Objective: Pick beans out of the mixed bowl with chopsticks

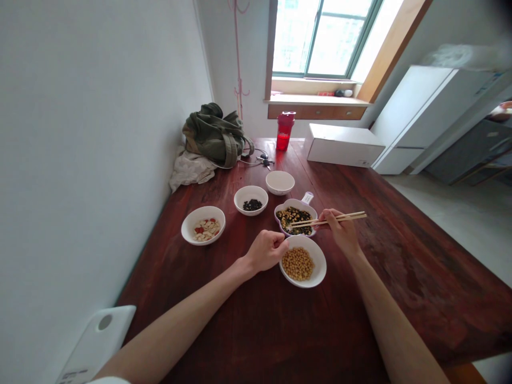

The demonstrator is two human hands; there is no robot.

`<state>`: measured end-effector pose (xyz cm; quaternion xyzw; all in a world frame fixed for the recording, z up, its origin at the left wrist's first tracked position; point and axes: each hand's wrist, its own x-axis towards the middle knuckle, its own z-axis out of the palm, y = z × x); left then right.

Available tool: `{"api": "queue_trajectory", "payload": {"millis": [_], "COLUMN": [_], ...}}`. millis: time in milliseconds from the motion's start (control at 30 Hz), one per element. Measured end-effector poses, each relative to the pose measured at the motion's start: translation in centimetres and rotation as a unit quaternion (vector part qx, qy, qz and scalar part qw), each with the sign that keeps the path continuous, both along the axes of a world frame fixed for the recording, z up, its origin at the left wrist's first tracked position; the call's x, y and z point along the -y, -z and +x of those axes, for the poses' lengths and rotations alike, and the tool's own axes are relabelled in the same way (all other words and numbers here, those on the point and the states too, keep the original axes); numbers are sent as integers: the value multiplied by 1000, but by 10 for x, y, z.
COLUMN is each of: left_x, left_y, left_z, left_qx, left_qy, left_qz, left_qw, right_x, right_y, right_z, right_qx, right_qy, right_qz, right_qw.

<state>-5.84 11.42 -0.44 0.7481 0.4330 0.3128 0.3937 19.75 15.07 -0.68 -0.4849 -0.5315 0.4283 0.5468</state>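
My right hand grips a pair of wooden chopsticks, their tips resting in a purple handled dish of mixed yellow and dark beans. My left hand is curled with closed fingers, touching the rim of a white bowl of yellow soybeans just in front of me. Farther left stand a white bowl of black beans and a white bowl of peanuts and red pieces. An empty white bowl sits behind them.
All bowls sit on a dark red wooden table. At the far end lie a green bag on cloth, keys, a red cup and a white box. A white device rests at the near left corner.
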Motion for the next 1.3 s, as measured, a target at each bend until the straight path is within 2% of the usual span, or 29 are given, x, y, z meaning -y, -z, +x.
{"api": "queue_trajectory", "payload": {"millis": [400, 567, 667, 800, 1033, 1300], "left_x": [0, 0, 0, 0, 0, 0], "left_y": [1, 0, 0, 0, 1, 1], "left_z": [0, 0, 0, 0, 0, 0], "left_qx": [-2, -2, 0, 1, 1, 6], "left_qy": [-2, -3, -1, -2, 0, 1], "left_qz": [0, 0, 0, 1, 1, -8], "left_qw": [1000, 1000, 1000, 1000, 1000, 1000], "right_x": [-1, -5, -7, -5, -3, 1], "right_y": [3, 5, 1, -5, -2, -2], "right_z": [-1, 5, 12, 17, 9, -3], "right_qx": [-8, -41, -69, -99, -42, -12], "right_qy": [7, 19, 39, 14, -4, -7], "right_qz": [1, 1, 12, 20, -7, 2], "right_qw": [1000, 999, 997, 995, 999, 1000]}}
